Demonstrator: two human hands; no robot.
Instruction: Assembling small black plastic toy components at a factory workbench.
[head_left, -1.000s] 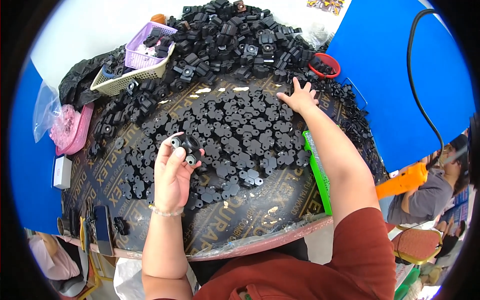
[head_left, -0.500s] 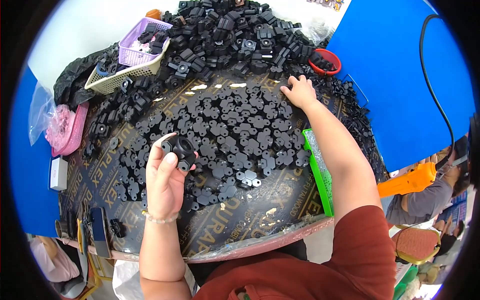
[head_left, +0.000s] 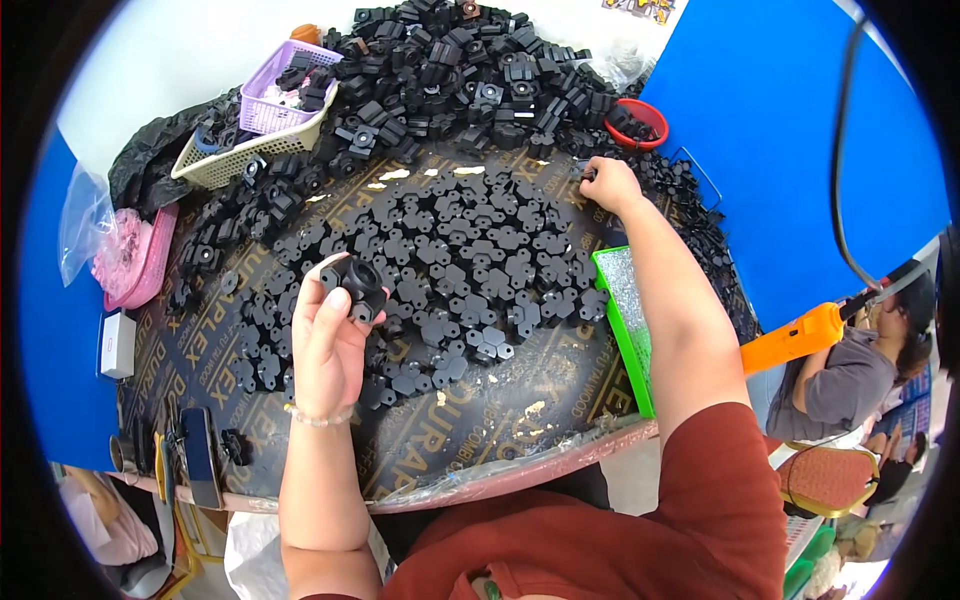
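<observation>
My left hand [head_left: 334, 345] grips a black plastic part [head_left: 357, 284], with a round opening facing up, above the left side of the flat pieces. Beneath and beyond it, many flat black plates with rounded lobes [head_left: 490, 245] lie spread over the table. My right hand [head_left: 612, 187] is closed at the far right of these plates, near the red bowl. Something small and dark shows at its fingertips, too small to name. Beside my right forearm stands a bright green tray [head_left: 625, 335], partly hidden by the arm.
A heap of black block-like parts [head_left: 450, 70] covers the table's far side, beside a red bowl [head_left: 637, 124] and stacked baskets [head_left: 250, 155]. A pink basket [head_left: 150, 265] and a phone [head_left: 200, 455] sit at left. An orange tool [head_left: 795, 338] hangs at right, near another person [head_left: 840, 385].
My right hand has drawn its fingers together, from spread to closed, in about the same place. The left hand still holds its black part, turned slightly. The view has shifted a little.
</observation>
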